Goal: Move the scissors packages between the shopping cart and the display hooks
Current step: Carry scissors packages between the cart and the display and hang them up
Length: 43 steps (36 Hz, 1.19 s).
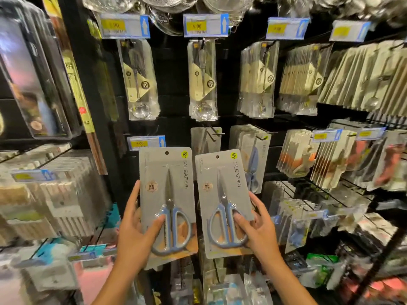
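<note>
I hold two grey scissors packages upright in front of a black display wall. My left hand (pixel 134 230) grips the left package (pixel 167 172) by its lower edge, thumb on the blue scissor handle. My right hand (pixel 257 225) grips the right package (pixel 218 179) the same way. Each card has a hang hole at the top. Just behind them a display hook (pixel 217 133) carries one more scissors package (pixel 204 139), and a fuller hook (pixel 261 137) to its right holds several with blue handles. The shopping cart is out of view.
Bagged ladles and spoons (pixel 202 80) hang on the upper hooks under blue and yellow price tags (pixel 206 25). Packed utensils (pixel 356 73) fill the racks at right. Boxed goods (pixel 55 194) crowd the shelves at left, and more packets hang below my hands.
</note>
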Motion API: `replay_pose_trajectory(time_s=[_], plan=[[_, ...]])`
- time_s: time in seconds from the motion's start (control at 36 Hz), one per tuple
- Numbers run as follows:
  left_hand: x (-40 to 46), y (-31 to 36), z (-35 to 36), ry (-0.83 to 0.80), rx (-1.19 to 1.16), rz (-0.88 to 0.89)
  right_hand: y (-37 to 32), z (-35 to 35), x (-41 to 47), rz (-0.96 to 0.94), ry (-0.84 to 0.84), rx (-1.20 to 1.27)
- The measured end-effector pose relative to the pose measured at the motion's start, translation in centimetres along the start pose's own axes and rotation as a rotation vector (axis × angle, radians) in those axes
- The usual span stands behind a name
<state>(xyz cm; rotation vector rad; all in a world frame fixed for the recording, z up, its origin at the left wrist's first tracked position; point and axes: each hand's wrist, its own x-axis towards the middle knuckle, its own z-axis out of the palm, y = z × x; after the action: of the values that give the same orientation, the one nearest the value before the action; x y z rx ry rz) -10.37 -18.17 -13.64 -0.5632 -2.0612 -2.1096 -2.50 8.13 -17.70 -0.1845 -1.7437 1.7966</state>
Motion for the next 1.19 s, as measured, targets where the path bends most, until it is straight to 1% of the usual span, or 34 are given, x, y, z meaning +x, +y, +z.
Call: replay_pose_trajectory(time_s=[0.17, 0.42, 0.64, 0.78, 1.08, 1.19], plan=[[1.2, 0.1, 1.4, 0.040, 0.029, 0.020, 0.6, -0.5, 3.9, -0.016, -0.003, 0.010], [2.7, 0.1, 3.5, 0.095, -0.002, 0.055, 1.6, -0.8, 7.9, -0.014, -0.037, 0.017], [3.5, -0.1, 4.6, 0.123, 0.060, 0.081, 2.4, -0.9, 9.1, -0.022, -0.090, 0.049], [3.7, -0.4, 4.9, 0.136, 0.060, 0.091, 2.7, -0.9, 9.7, -0.037, -0.102, 0.070], [4.4, -0.2, 4.6, 0.152, 0.048, 0.109, 5.1, 0.1, 11.8, -0.020, -0.120, 0.029], [4.9, 0.1, 4.5, 0.154, 0.048, 0.111, 5.3, 1.0, 12.7, -0.041, -0.133, -0.035]])
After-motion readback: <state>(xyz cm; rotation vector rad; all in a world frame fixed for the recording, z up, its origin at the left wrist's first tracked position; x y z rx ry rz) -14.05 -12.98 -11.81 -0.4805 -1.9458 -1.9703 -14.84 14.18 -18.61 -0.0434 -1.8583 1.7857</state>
